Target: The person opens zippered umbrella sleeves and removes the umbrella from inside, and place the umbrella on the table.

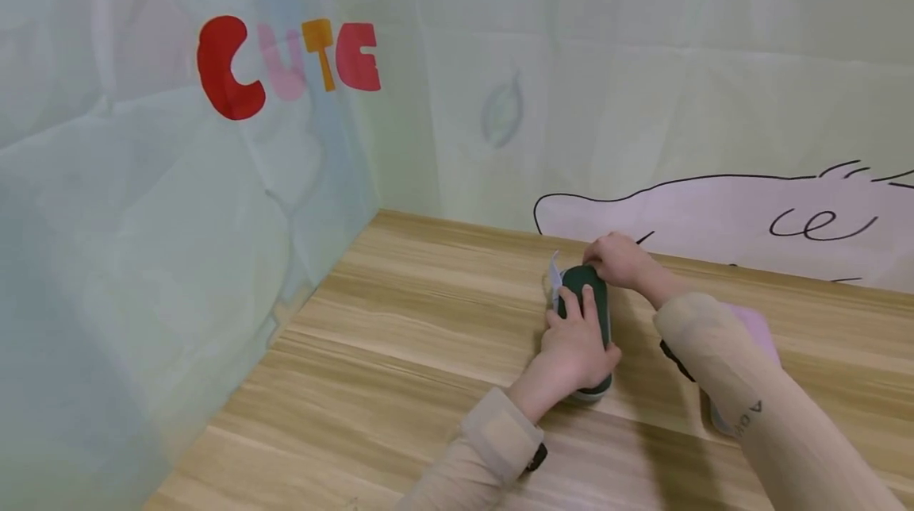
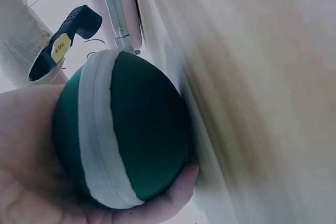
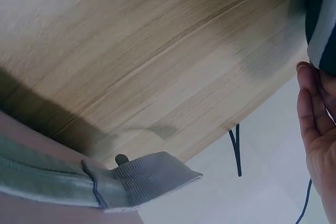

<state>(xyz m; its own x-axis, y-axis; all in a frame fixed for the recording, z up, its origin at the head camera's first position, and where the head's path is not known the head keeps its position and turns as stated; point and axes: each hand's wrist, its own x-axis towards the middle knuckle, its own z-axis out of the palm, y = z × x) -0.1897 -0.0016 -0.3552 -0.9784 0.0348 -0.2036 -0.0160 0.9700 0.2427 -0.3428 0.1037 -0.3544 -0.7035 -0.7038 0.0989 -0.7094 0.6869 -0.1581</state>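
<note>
A long, dark green zip case (image 1: 601, 320) with a grey zipper band lies on the wooden table. My left hand (image 1: 574, 348) grips it from above, with fingers spread over its top and the thumb along its right side. In the left wrist view, the rounded near end of the case and its zipper band show beside the palm. At the far end, my right hand (image 1: 620, 259) has curled fingers pinching the case's edge; what exactly lies under the fingertips is hidden. A pale fabric tab (image 1: 554, 271) sticks up at the case's far left side.
A pink case (image 1: 755, 328) with a grey zipper edge lies to the right, partly covered by the right sleeve. Its grey end tab (image 3: 157, 179) shows in the right wrist view. Printed cloth walls stand along the table's left and back edges.
</note>
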